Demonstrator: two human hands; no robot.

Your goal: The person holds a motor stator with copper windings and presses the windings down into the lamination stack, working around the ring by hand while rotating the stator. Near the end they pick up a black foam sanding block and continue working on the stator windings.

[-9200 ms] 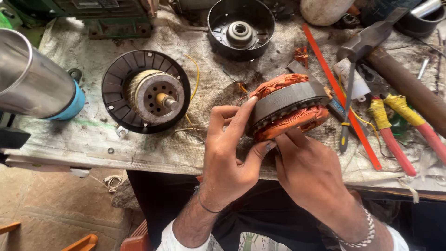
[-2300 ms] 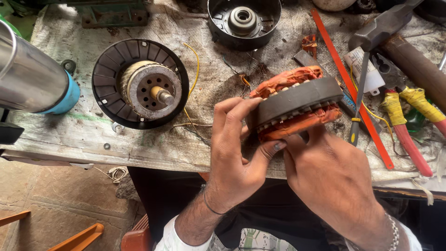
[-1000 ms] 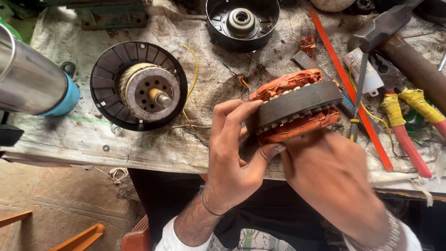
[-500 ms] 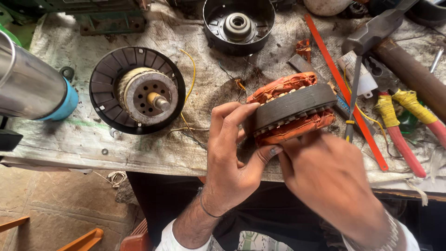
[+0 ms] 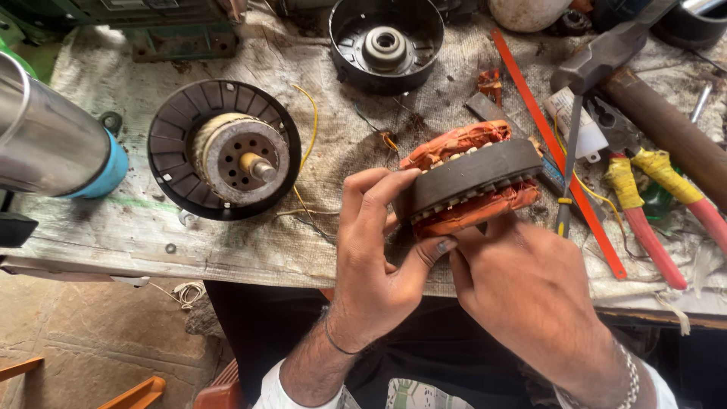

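Both my hands hold a round motor stator (image 5: pixel 473 178), a dark laminated ring with orange copper windings bulging above and below it. My left hand (image 5: pixel 376 261) grips its left side, fingers curled over the top and thumb underneath. From below and behind, my right hand (image 5: pixel 522 284) supports the stator, its fingertips hidden under the windings. The stator is tilted and lifted just above the cloth-covered workbench (image 5: pixel 113 227).
A black fan housing with a rotor and shaft (image 5: pixel 225 151) lies at left. Another black motor cover (image 5: pixel 386 44) sits at the back. At far left is a steel cylinder with a blue end (image 5: pixel 53 144). Pliers with red and yellow handles (image 5: pixel 644 204), an orange blade (image 5: pixel 560 159) and a hammer (image 5: pixel 628 60) lie at right.
The stator stays held in both hands with small shifts of tilt. My left fingers have regripped slightly over its left edge.
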